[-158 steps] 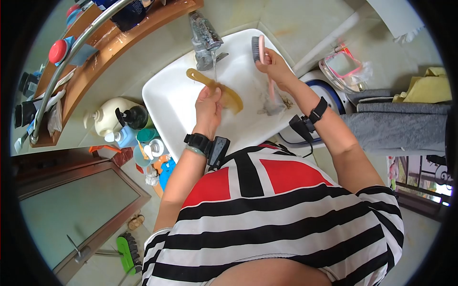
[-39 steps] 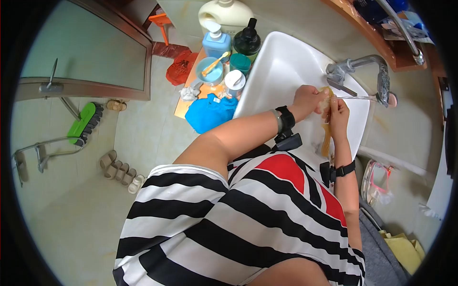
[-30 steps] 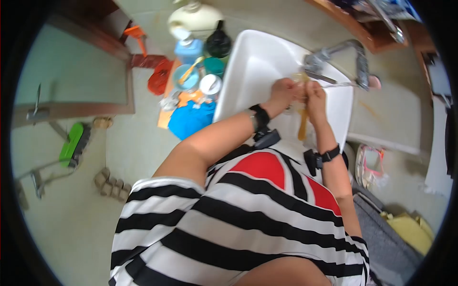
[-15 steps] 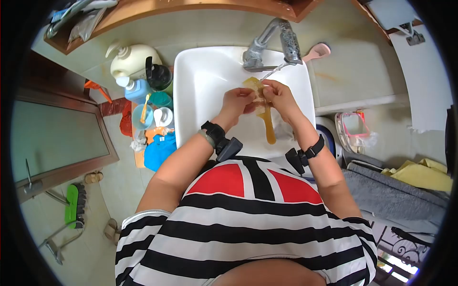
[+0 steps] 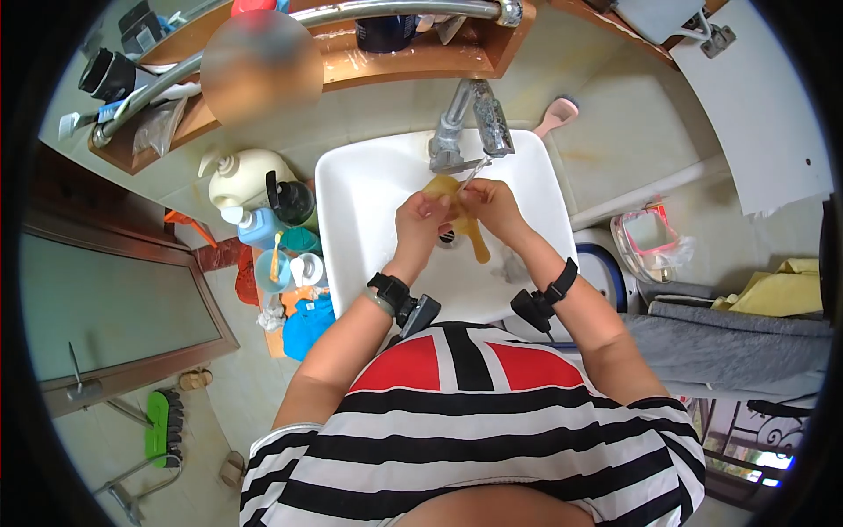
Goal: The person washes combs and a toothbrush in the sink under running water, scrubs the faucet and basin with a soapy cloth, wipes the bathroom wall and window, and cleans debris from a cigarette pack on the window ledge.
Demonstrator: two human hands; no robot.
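A yellow comb (image 5: 479, 241) is held between both hands over the white sink (image 5: 351, 189), its handle angled down toward the drain. My left hand (image 5: 422, 227) pinches the comb from the left side. My right hand (image 5: 492, 211) grips it from the right, just under the tap. Water runs from the metal faucet (image 5: 492, 127) in a thin stream beside the fingers of my right hand. A pink brush (image 5: 559, 114) lies behind the sink, to the right of the faucet. A greyish clump (image 5: 512, 267) rests in the basin near my right wrist.
Left of the sink stand a cream pump bottle (image 5: 250, 178), a black pump bottle (image 5: 292, 204), a blue bottle (image 5: 258, 227) and a cup with a toothbrush (image 5: 273, 270). A wooden shelf (image 5: 413, 63) with a metal rail spans above. Grey towels (image 5: 729, 347) hang at right.
Compared with the earliest frame, the pink brush has left my right hand and lies behind the sink. Both hands now hold the comb. The view has turned and shifted, bringing the shelf back in.
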